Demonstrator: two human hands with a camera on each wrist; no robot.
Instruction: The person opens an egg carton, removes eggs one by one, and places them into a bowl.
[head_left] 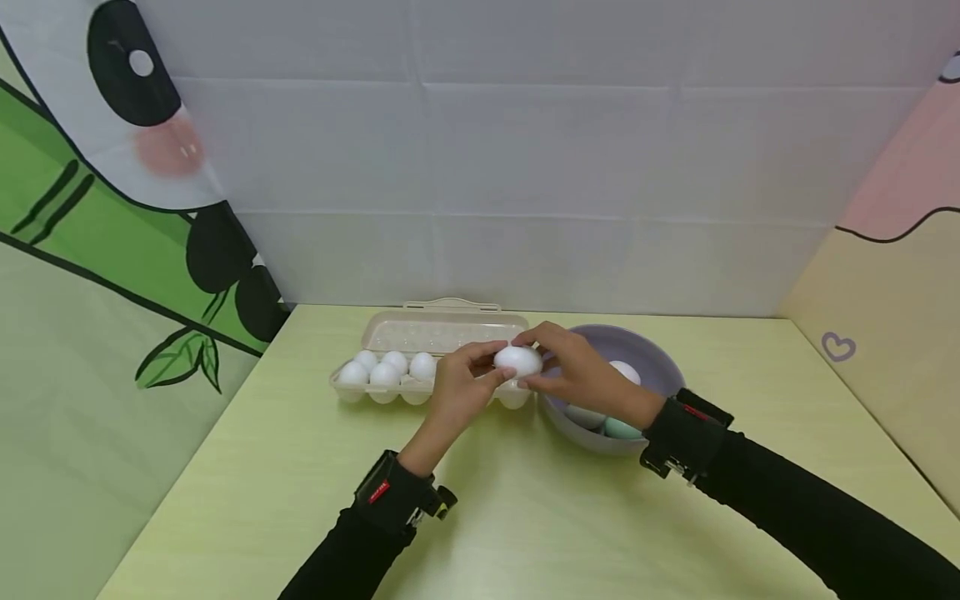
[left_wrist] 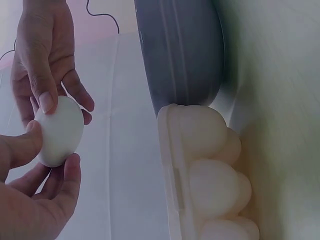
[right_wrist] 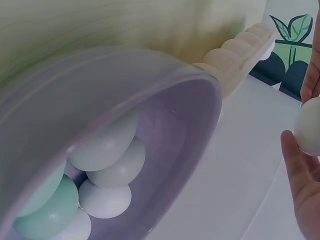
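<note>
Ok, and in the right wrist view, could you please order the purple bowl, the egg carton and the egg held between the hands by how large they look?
1. Purple bowl: largest, filling much of the view.
2. Egg carton: partly hidden by the bowl.
3. Held egg: smallest, though cut off by the right edge.

Left grip (head_left: 459,385), right grip (head_left: 576,371), both curled

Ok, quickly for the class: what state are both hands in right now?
Left hand: holding a white egg.
Right hand: holding the same white egg.
</note>
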